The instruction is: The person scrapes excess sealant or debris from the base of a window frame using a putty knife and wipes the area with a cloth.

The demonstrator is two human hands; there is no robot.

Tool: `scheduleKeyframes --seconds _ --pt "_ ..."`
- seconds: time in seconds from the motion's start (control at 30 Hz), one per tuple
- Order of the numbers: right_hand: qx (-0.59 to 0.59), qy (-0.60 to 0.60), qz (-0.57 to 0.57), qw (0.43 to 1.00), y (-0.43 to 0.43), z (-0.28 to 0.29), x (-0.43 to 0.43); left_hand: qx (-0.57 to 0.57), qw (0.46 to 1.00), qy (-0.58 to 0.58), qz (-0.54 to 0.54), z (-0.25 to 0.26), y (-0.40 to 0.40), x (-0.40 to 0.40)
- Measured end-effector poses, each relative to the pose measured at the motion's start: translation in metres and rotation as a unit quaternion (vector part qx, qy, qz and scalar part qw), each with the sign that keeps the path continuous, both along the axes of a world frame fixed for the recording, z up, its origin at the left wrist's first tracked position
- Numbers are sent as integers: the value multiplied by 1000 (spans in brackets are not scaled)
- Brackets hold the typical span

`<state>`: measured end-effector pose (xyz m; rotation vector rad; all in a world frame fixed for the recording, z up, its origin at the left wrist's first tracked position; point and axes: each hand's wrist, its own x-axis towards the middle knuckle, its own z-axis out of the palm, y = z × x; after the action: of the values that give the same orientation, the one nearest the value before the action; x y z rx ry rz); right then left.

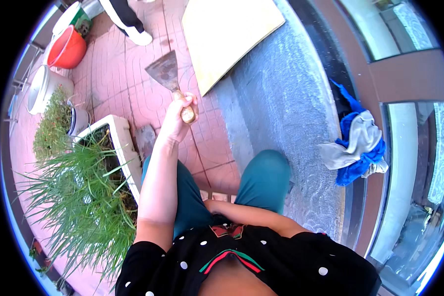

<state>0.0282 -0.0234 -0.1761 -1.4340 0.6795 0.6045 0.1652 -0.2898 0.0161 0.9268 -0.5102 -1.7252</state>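
Note:
My left hand [184, 110] is closed around the wooden handle of a wide metal scraper [165, 70]. The scraper is raised in front of me over pink paving, its worn blade pointing away. My right arm crosses my lap, and my right hand [211, 206] lies low between my thighs, mostly hidden by the arm and clothes. Whether it holds anything cannot be told. Ahead and to the right, a large pale board [231, 35] lies partly over the paving and a grey rough ledge [281, 96].
At left stand a white trough planter [124, 148] of long green leaves, a white bucket [40, 90] and a red bucket [68, 48]. Blue and grey cloths [360, 144] lie by the window frame at right. A person's leg and white shoe [138, 36] show ahead.

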Motion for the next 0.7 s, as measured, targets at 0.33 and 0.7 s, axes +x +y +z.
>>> scheduleKeyframes --seconds 0.33,0.7 --pt "-102 21 -90 991 -60 -34 -15 -137 975 -143 -99 6 26 -30" --pt "-593 -188 -520 586 -46 269 -95 -156 964 14 -214 66 202 -45"
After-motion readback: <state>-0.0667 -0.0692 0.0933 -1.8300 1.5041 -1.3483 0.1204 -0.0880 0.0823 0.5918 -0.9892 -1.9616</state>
